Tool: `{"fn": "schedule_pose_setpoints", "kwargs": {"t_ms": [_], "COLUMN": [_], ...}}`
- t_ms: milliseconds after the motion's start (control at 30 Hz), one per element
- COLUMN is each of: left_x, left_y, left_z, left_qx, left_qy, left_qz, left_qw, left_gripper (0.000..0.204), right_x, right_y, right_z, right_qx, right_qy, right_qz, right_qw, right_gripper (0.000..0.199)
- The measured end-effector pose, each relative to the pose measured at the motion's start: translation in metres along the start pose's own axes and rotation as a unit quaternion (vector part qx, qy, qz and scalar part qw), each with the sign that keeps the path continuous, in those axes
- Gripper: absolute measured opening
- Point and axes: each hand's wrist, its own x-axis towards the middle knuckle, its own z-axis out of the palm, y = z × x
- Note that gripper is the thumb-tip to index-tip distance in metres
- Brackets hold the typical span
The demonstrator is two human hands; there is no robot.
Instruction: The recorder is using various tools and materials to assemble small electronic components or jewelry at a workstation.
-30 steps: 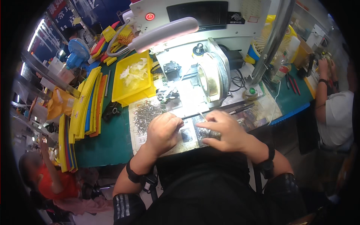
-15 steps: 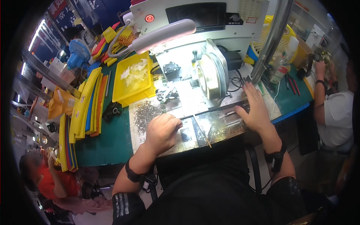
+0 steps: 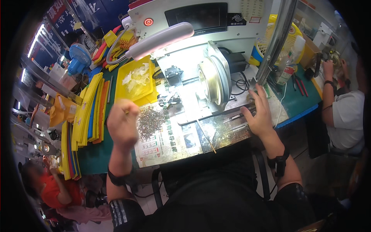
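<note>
My left hand (image 3: pixel 123 121) is raised over the left part of the bench, curled into a fist and slightly blurred. Whatever its fingers hold, if anything, is hidden. Just right of it lies a heap of small metal pieces (image 3: pixel 151 123) on a printed paper sheet (image 3: pixel 164 147). Fingers spread, my right hand (image 3: pixel 259 114) rests at the right end of the machine's base, holding nothing visible. Between the hands stands a bench machine with a gold-rimmed grinding wheel (image 3: pixel 208 83), lit by a white lamp (image 3: pixel 162 40). A thin stick (image 3: pixel 206 136) lies in front of the wheel.
A yellow bin (image 3: pixel 133 83) with whitish scraps stands behind the metal heap. Long yellow, blue and orange strips (image 3: pixel 91 110) line the left side. A metal post (image 3: pixel 276 44), a spray bottle (image 3: pixel 288 67) and red-handled pliers (image 3: pixel 301 87) are at right. Co-workers sit on both sides.
My left hand has moved left and up from the machine's front edge, uncovering the paper sheet and metal heap. My right hand stays at the right end of the base. The view has shifted slightly.
</note>
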Motion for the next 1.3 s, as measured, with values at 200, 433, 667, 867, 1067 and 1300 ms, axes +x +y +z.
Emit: {"fn": "schedule_pose_setpoints", "kwargs": {"t_ms": [200, 433, 667, 867, 1067, 1300], "left_x": [-0.025, -0.033, -0.045, -0.051, -0.047, -0.050], "left_y": [-0.044, -0.019, -0.035, -0.048, -0.049, -0.055], "left_z": [0.026, 0.052, 0.031, 0.036, 0.038, 0.032], "left_qx": [0.166, 0.073, 0.034, 0.057, 0.060, 0.119], "left_qy": [-0.218, -0.164, -0.163, -0.108, -0.046, -0.033], "left_qz": [0.042, -0.063, -0.081, -0.140, -0.161, -0.166], "left_qw": [0.961, 0.982, 0.983, 0.983, 0.984, 0.978], "left_gripper": [0.009, 0.001, 0.002, 0.025, 0.018, 0.013], "right_x": [0.002, -0.002, 0.037, 0.098, 0.183, 0.231], "right_y": [-0.001, 0.004, 0.033, 0.090, 0.201, 0.252], "right_z": [0.002, -0.005, -0.097, -0.195, -0.239, -0.200], "right_qx": [0.025, 0.020, 0.037, -0.033, -0.123, -0.150], "right_qy": [0.012, 0.039, 0.168, 0.242, 0.143, 0.033], "right_qz": [0.010, 0.008, -0.050, 0.014, 0.058, 0.069], "right_qw": [1.000, 0.999, 0.984, 0.970, 0.980, 0.986], "right_gripper": [0.061, 0.051, 0.027, 0.018, 0.030, 0.033]}}
